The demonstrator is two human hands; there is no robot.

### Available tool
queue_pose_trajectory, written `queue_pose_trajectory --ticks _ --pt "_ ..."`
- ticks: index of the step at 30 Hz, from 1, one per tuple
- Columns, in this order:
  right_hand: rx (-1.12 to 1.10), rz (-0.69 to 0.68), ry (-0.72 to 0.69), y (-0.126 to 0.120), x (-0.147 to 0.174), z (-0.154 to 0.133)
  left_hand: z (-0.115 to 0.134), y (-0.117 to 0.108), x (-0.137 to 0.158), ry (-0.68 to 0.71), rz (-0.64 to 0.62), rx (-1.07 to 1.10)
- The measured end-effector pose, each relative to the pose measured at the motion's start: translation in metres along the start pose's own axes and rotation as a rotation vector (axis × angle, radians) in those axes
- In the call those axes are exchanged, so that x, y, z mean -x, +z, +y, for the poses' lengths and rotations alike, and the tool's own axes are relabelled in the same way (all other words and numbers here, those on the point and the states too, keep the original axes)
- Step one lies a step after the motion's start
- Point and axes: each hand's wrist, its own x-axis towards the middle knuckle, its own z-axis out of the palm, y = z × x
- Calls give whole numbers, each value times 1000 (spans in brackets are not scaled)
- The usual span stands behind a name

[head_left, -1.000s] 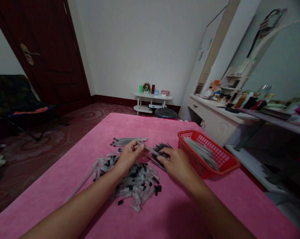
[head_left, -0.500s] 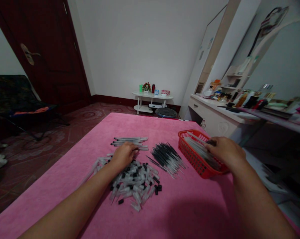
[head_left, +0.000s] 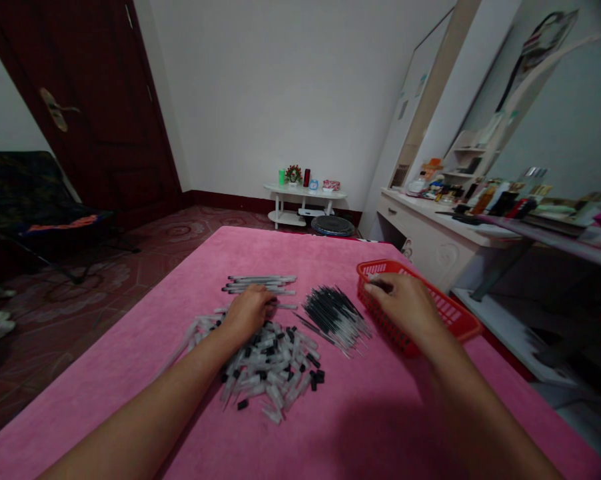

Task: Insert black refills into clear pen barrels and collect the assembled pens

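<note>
My left hand rests at the far edge of a heap of clear pen caps and small black plugs. Its fingers are curled, and a thin clear pen barrel sticks out to the right of them. Just beyond lies a row of several pens with dark ends. My right hand hangs over the red plastic basket, fingers pinched together near its left rim. What they hold, if anything, is hidden. Between the hands lies a pile of black-and-clear pen refills.
A pink cloth covers the table. On the right stands a white dressing table crowded with bottles. A small white stand is by the far wall; a folding chair is at the left near the dark door.
My right hand has moved left across the basket, from its right side toward its left rim. The clear barrels seen in the basket are now hidden. My left hand has barely moved.
</note>
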Motion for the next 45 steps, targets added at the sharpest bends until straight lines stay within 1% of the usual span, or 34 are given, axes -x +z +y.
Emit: queue_pose_trajectory --ticks 4,7,10,13,16,18,20,22,25,27,29,31,32,34,38,41,45 --pt "-35 -73 -96 16 8 -22 0 0 1 5 -18 -62" --pt "-118 -112 -158 32 15 -33 6 -4 1 28 11 -101" --pt "-234 -149 -202 50 22 -42 19 -11 2 115 61 -149" --pt "-313 -160 -212 64 29 -49 37 -18 3 217 70 -184" --pt "-321 -189 -241 73 36 -55 51 -22 6 285 54 -190" --pt "-308 -214 -245 77 39 -57 56 -24 8 318 43 -183" --pt "-364 -240 -208 82 40 -57 56 -24 8 349 52 -162" --pt "-540 -323 -117 86 39 -57 55 -24 8 392 78 -129" --pt "-915 -545 91 85 37 -57 51 -25 8 483 133 -102" --pt "-1102 -681 186 80 37 -58 50 -25 9 531 171 -100" --pt "-1208 -777 195 72 38 -58 49 -27 9 557 196 -112" --pt "-1252 -824 176 67 39 -58 49 -29 11 584 194 -143" --pt "-1253 -825 168 66 39 -58 49 -30 11 592 182 -162" --pt "-1211 -781 133 67 39 -58 50 -32 12 592 140 -190" --pt "-1010 -600 -47 75 39 -61 51 -36 12 562 72 -187" --pt "-770 -436 -176 76 41 -64 52 -35 12 520 35 -152" --pt "-368 -191 -349 69 43 -64 49 -31 12 419 -28 -101"
